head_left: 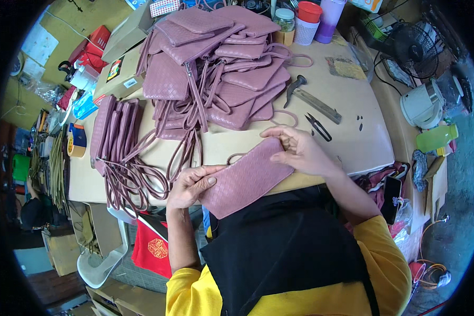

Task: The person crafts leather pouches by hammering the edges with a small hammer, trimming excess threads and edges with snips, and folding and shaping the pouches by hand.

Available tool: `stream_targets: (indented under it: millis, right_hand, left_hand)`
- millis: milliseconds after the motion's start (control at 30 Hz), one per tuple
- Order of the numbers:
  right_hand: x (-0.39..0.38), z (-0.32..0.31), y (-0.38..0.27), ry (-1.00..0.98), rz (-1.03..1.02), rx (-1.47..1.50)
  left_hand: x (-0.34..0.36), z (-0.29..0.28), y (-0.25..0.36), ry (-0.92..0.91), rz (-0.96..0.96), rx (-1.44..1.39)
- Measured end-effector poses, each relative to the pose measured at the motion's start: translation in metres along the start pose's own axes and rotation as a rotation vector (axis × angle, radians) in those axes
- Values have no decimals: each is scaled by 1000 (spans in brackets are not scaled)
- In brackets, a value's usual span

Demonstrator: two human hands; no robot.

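A flat mauve pouch (245, 181) with a woven texture is held up at the table's front edge, tilted with its right end higher. My left hand (194, 184) pinches its left end, thumb on the face. At the upper right corner my right hand (300, 150) grips it between thumb and fingers. Part of a strap loop shows behind the pouch's upper edge. Beyond it lies a large heap of matching pouches (168, 79) with wrist straps. To the left, several more pouches (118, 129) stand in a row, their straps (134, 181) hanging over the table edge.
On the table (363, 121), right of the heap, lie a hammer (316, 100) and black thread snips (318, 128). A jar (284, 21), a red-topped container (308, 21) and a purple tumbler (329, 21) stand at the back. A cardboard box (118, 73) sits at the back left.
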State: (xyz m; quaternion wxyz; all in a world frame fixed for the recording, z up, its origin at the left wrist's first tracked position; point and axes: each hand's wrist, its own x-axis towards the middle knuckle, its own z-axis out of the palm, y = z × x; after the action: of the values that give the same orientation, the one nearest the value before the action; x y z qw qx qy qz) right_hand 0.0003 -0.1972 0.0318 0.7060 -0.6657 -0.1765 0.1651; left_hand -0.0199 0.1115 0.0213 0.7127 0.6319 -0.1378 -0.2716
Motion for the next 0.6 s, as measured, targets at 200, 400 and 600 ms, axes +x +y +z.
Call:
stream_targets:
  millis: [200, 400, 600]
  right_hand:
    - [-5, 23, 4, 318, -179, -15]
    - [-10, 26, 15, 481, -384, 100]
    - [14, -13, 30, 465, -79, -196]
  left_hand:
    - [8, -3, -22, 185, 29, 9]
    - [3, 1, -59, 498, 175, -281]
    - [27, 11, -51, 687, 285, -88]
